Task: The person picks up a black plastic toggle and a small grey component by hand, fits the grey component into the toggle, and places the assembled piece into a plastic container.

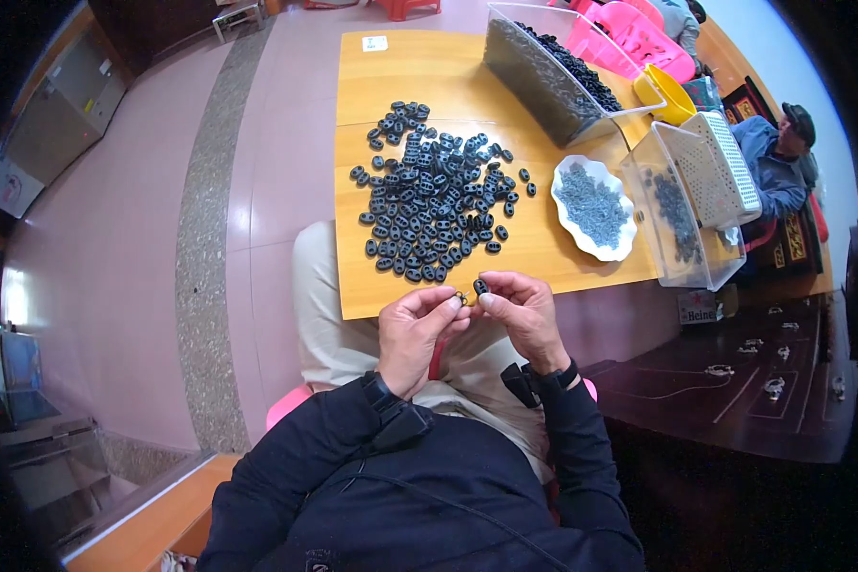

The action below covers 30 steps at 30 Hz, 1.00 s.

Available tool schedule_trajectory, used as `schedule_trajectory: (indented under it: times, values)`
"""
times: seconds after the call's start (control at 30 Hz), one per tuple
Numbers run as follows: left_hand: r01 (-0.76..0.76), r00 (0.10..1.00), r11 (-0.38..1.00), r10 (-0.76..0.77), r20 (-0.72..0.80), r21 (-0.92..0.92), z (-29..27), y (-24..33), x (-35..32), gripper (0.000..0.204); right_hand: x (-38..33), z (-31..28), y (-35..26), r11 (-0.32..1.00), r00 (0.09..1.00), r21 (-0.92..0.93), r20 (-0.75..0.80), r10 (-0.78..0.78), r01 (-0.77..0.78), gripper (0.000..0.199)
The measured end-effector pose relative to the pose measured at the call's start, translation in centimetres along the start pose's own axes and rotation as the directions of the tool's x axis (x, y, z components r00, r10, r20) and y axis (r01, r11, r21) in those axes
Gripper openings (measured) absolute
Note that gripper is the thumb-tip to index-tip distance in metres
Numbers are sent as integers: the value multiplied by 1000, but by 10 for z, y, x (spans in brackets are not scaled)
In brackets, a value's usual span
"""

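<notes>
My left hand (418, 336) is closed in a pinch on a small dark piece (461, 298) with a ring-like outline, too small to name surely. Close beside it, my right hand (527, 320) grips a black oval two-hole piece (480, 286), which looks like a cord-lock part, between thumb and fingers. Both hands are just off the near edge of the wooden table (582, 272), above my lap. Ahead of them spreads a large loose pile of black two-hole pieces (429, 186). A white scalloped dish (561, 205) to the right holds many tiny grey parts, perhaps springs.
A large clear bin (534, 91) full of black pieces stands at the back right. Nearer is another clear bin (653, 214) with some dark pieces, beside a white perforated basket (710, 172). A yellow container (672, 95) stands behind. A person in blue (777, 167) sits at the far right.
</notes>
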<state>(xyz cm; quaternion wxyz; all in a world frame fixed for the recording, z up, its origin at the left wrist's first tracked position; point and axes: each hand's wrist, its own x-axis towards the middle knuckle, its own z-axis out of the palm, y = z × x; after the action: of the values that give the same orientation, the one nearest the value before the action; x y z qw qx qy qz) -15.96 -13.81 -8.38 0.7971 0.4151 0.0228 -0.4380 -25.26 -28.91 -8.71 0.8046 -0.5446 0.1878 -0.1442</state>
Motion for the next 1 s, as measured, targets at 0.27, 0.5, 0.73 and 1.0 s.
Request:
schedule_trajectory:
  times: [0.27, 0.5, 0.73, 1.0]
  values:
    - [8, 1000, 1000, -8, 2, -13, 1, -1, -1, 20, -2, 2, 3, 999, 1000, -38, -17, -2, 1, 28]
    - [8, 1000, 1000, -8, 5, -9, 0, -2, 0, 19, -2, 2, 4, 998, 1000, -67, -3, -16, 16, 28]
    - [14, 1000, 1000, -14, 8, -3, -1, -4, 1, 19, -2, 3, 1, 998, 1000, -68, 0, 2, -2, 27]
    - [4, 1000, 1000, -4, 12, 23, -2, -5, 1, 18, -2, 5, 0, 996, 1000, -88, 11, -10, 11, 27]
